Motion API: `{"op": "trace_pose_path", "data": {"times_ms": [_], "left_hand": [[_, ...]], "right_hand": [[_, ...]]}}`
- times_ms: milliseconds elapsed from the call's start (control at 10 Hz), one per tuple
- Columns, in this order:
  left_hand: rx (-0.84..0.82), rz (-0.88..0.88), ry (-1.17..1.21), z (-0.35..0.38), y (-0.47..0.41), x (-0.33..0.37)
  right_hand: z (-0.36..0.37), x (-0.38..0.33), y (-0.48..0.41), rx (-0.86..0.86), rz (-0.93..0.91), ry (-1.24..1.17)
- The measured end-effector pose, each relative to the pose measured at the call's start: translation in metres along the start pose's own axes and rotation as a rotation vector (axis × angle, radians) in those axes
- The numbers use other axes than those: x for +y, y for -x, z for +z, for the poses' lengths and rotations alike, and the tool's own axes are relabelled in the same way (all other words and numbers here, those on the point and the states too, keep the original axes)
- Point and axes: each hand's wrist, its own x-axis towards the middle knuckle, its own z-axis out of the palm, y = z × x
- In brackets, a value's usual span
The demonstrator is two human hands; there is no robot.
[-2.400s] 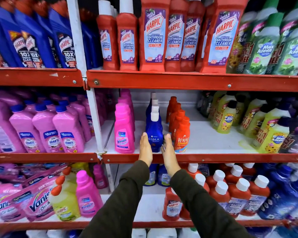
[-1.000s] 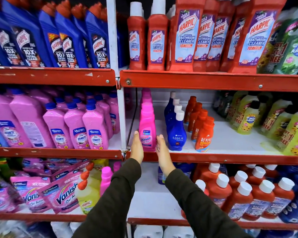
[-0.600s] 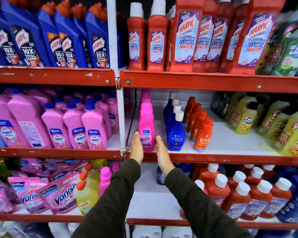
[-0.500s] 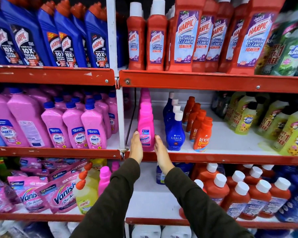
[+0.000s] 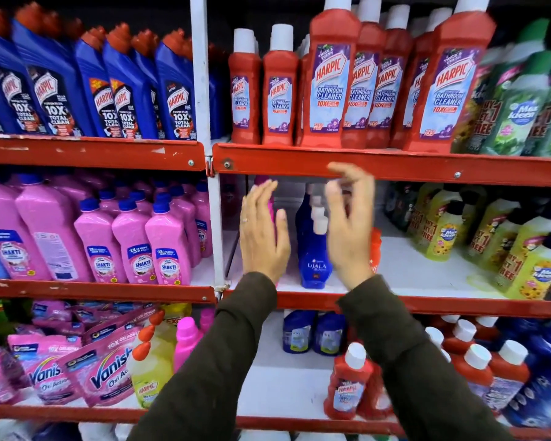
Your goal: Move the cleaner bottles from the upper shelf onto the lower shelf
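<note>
Red Harpic bathroom cleaner bottles (image 5: 330, 87) with white caps stand in rows on the upper shelf (image 5: 379, 168). Below it, the middle shelf (image 5: 427, 275) carries a pink Vanish bottle (image 5: 269, 198), a row of blue Ujala bottles (image 5: 315, 256) and orange Revive bottles (image 5: 376, 246). My left hand (image 5: 261, 230) is raised, open, in front of the pink bottle. My right hand (image 5: 350, 224) is up too, fingers spread and blurred, its fingertips level with the upper shelf's red edge. Neither hand holds anything.
Blue Harpic bottles (image 5: 121, 90) fill the upper left bay, pink Shakti bottles (image 5: 134, 246) the bay below. Green and yellow Max Kleen bottles (image 5: 519, 113) crowd the right. The bottom shelf (image 5: 287, 386) has small red Harpic bottles (image 5: 347, 386), Vanish pouches (image 5: 109, 374) and blue bottles.
Both hands left the pink Vanish bottle at the middle shelf's front edge and rose, spreading open, toward the upper shelf. The bottle stays on the shelf.
</note>
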Motion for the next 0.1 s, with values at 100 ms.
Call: {"op": "trace_pose_path", "data": {"times_ms": [100], "left_hand": [[0.025,0.220,-0.124,0.0043,-0.0476,0.0266]], "right_hand": [[-0.0490,-0.0676,-0.0508,0.146,-0.281,-0.047]]}}
